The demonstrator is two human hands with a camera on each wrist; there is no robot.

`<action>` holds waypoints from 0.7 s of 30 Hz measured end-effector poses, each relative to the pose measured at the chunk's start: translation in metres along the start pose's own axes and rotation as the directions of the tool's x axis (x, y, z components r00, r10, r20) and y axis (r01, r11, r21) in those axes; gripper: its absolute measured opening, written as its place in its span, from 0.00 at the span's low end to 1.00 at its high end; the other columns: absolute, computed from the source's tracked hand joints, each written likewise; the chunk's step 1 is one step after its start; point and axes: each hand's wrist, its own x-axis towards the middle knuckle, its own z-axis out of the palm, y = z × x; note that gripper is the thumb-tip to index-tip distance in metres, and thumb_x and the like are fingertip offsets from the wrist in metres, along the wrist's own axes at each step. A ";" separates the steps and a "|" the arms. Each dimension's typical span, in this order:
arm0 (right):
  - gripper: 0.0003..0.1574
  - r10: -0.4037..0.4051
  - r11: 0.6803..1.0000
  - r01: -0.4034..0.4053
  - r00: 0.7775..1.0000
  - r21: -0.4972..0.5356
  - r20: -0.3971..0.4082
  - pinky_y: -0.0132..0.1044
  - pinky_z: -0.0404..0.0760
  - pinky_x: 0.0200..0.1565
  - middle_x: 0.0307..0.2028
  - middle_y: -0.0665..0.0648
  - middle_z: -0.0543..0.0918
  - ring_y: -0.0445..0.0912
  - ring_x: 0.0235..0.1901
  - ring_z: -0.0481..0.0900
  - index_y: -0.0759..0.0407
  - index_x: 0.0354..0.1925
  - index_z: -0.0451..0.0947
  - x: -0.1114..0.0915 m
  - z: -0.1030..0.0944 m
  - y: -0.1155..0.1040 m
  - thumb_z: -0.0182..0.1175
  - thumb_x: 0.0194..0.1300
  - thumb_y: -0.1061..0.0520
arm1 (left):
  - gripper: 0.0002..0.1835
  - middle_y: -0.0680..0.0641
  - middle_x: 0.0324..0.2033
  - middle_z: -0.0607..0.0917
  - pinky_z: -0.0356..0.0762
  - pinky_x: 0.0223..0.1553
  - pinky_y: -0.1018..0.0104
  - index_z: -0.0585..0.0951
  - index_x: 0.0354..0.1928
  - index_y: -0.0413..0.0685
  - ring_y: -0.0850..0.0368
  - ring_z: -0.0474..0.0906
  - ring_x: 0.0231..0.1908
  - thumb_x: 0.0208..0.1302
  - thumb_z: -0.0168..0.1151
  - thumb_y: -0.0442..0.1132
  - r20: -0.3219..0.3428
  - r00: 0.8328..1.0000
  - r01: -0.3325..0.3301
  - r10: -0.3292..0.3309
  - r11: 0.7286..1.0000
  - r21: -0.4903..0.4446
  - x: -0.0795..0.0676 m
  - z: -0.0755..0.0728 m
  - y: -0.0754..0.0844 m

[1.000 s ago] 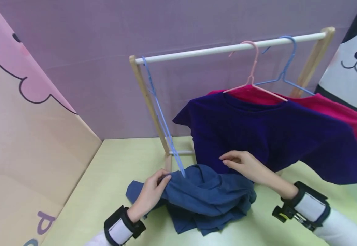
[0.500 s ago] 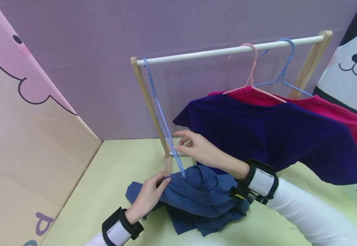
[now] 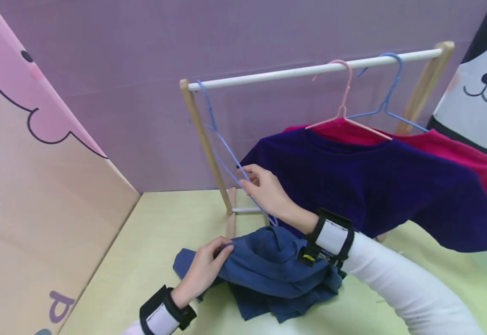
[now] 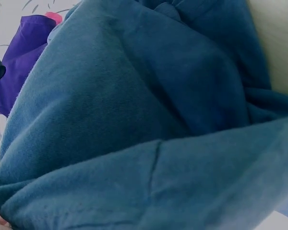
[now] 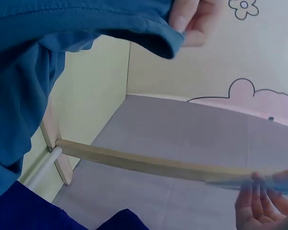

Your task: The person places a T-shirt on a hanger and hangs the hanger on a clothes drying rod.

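Note:
My left hand (image 3: 205, 267) pinches the edge of a crumpled blue shirt (image 3: 277, 279) lying on the table. In the right wrist view, the left thumb and fingers (image 5: 180, 21) hold the shirt's hemmed edge, which hangs partly open. Blue cloth (image 4: 120, 96) fills most of the left wrist view and hides the left hand's grip. Over the shirt, my right hand (image 3: 268, 190) holds one side of a bare light blue hanger (image 3: 226, 145) between thumb and fingers. That hanger hooks over the left end of the rack's white rail (image 3: 277, 74), its lower end just above the shirt.
A dark purple T-shirt (image 3: 331, 181) hangs on a pink hanger (image 3: 344, 93), close to my right hand. Behind it a magenta shirt (image 3: 457, 144) hangs on another blue hanger (image 3: 388, 95). The rack's wooden left post (image 3: 205, 144) rises beside the bare hanger.
My right hand has moved left from beside the purple T-shirt and taken hold of the bare hanger, whose lower end has swung right and up. The left hand stays on the blue shirt.

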 end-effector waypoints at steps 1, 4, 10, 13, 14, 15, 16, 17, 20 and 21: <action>0.17 -0.010 1.000 0.010 0.999 0.002 -0.031 0.31 0.72 0.25 0.32 0.61 0.80 0.48 0.25 0.76 0.65 0.50 0.71 0.001 -0.001 0.001 0.53 0.62 0.61 | 0.07 0.49 0.38 0.81 0.72 0.40 0.66 0.79 0.38 0.44 0.57 0.76 0.38 0.63 0.53 0.37 0.002 1.000 0.003 -0.003 1.000 0.002 0.000 0.000 0.000; 0.15 -0.041 0.999 0.042 0.993 0.007 -0.107 0.31 0.70 0.24 0.28 0.61 0.79 0.48 0.23 0.74 0.67 0.47 0.73 0.003 -0.005 0.003 0.53 0.61 0.62 | 0.08 0.48 0.39 0.81 0.72 0.40 0.65 0.79 0.39 0.44 0.57 0.76 0.39 0.63 0.52 0.38 0.006 1.000 0.009 -0.009 1.000 0.006 -0.001 0.000 -0.001; 0.10 -0.085 0.996 0.079 0.978 -0.040 -0.190 0.31 0.67 0.24 0.25 0.59 0.80 0.44 0.21 0.70 0.66 0.39 0.77 0.007 -0.011 0.002 0.54 0.60 0.62 | 0.07 0.48 0.38 0.82 0.73 0.42 0.62 0.79 0.39 0.45 0.56 0.76 0.41 0.62 0.53 0.37 -0.006 1.000 0.020 -0.020 1.000 0.008 -0.001 -0.001 -0.002; 0.09 -0.080 0.997 0.074 0.974 -0.037 -0.213 0.30 0.67 0.24 0.24 0.59 0.80 0.43 0.20 0.70 0.66 0.38 0.77 0.008 -0.016 0.002 0.54 0.59 0.63 | 0.06 0.48 0.38 0.82 0.72 0.43 0.60 0.79 0.38 0.46 0.56 0.76 0.42 0.62 0.54 0.37 -0.011 1.000 0.021 -0.021 1.000 0.012 -0.001 0.000 -0.002; 0.09 -0.075 0.997 0.071 0.972 -0.028 -0.221 0.30 0.67 0.23 0.24 0.59 0.80 0.43 0.20 0.70 0.66 0.37 0.77 0.009 -0.018 0.002 0.54 0.59 0.63 | 0.06 0.48 0.38 0.82 0.72 0.43 0.59 0.79 0.38 0.46 0.55 0.77 0.42 0.62 0.54 0.37 -0.012 1.000 0.020 -0.020 1.000 0.013 -0.001 0.000 -0.002; 0.09 -0.072 0.997 0.069 0.970 -0.022 -0.232 0.30 0.66 0.23 0.24 0.59 0.80 0.43 0.20 0.70 0.66 0.37 0.77 0.009 -0.021 0.002 0.54 0.59 0.63 | 0.06 0.48 0.38 0.82 0.72 0.44 0.59 0.79 0.38 0.46 0.55 0.76 0.42 0.62 0.54 0.37 -0.010 1.000 0.020 -0.020 1.000 0.016 -0.001 0.000 -0.002; 0.09 -0.071 0.997 0.069 0.967 -0.017 -0.243 0.29 0.66 0.23 0.24 0.59 0.80 0.42 0.20 0.70 0.66 0.37 0.77 0.009 -0.024 0.003 0.54 0.58 0.63 | 0.07 0.48 0.38 0.82 0.72 0.44 0.59 0.79 0.38 0.45 0.55 0.76 0.42 0.62 0.54 0.37 -0.008 1.000 0.021 -0.021 1.000 0.017 -0.001 0.000 -0.002; 0.08 -0.070 0.998 0.070 0.964 -0.010 -0.255 0.29 0.66 0.23 0.23 0.59 0.80 0.42 0.20 0.70 0.65 0.36 0.77 0.009 -0.027 0.003 0.55 0.58 0.63 | 0.07 0.48 0.38 0.82 0.72 0.44 0.59 0.79 0.38 0.45 0.55 0.76 0.42 0.62 0.54 0.37 -0.006 1.000 0.022 -0.022 1.000 0.019 -0.001 0.000 -0.002; 0.08 -0.083 0.996 0.087 0.953 0.002 -0.292 0.27 0.65 0.21 0.22 0.59 0.80 0.39 0.18 0.69 0.66 0.35 0.78 0.007 -0.037 0.003 0.56 0.57 0.64 | 0.07 0.48 0.38 0.82 0.72 0.43 0.61 0.79 0.38 0.45 0.55 0.76 0.41 0.62 0.54 0.37 0.003 1.000 0.024 -0.024 0.999 0.025 0.000 -0.001 -0.002; 0.07 -0.091 0.995 0.096 0.949 -0.001 -0.301 0.27 0.65 0.20 0.22 0.59 0.80 0.39 0.17 0.69 0.66 0.35 0.78 0.006 -0.041 0.003 0.56 0.57 0.64 | 0.07 0.49 0.37 0.82 0.73 0.42 0.62 0.79 0.38 0.45 0.56 0.77 0.41 0.62 0.54 0.37 0.005 1.000 0.026 -0.026 0.999 0.026 0.000 -0.001 -0.002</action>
